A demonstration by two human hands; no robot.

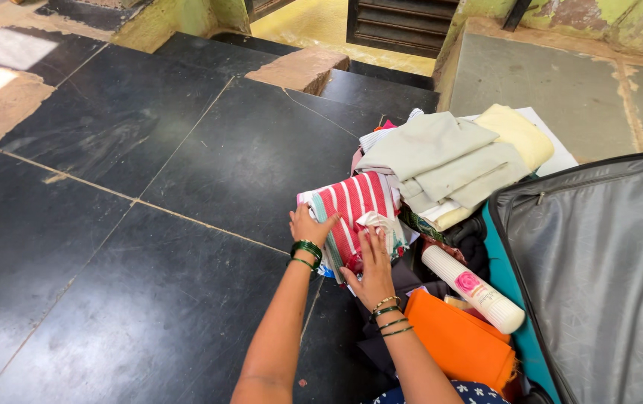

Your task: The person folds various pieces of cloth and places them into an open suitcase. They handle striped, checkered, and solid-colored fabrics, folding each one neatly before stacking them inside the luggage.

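Striped cloth lies folded on dark floor, beside open suitcase. Left hand cups its near-left edge, fingers curled on fabric. Right hand presses flat on top, fingers spread. Cloth likely light, soft, floppy; best held under folded edges, both sides.

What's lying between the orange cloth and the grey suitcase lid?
In the head view, a white cylindrical bottle with a pink mark lies slanted between the orange cloth and the grey suitcase lid, by the teal rim.

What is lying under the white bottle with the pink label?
The white bottle rests on an orange cloth and dark clothes inside the open suitcase. What lies deeper below is covered.
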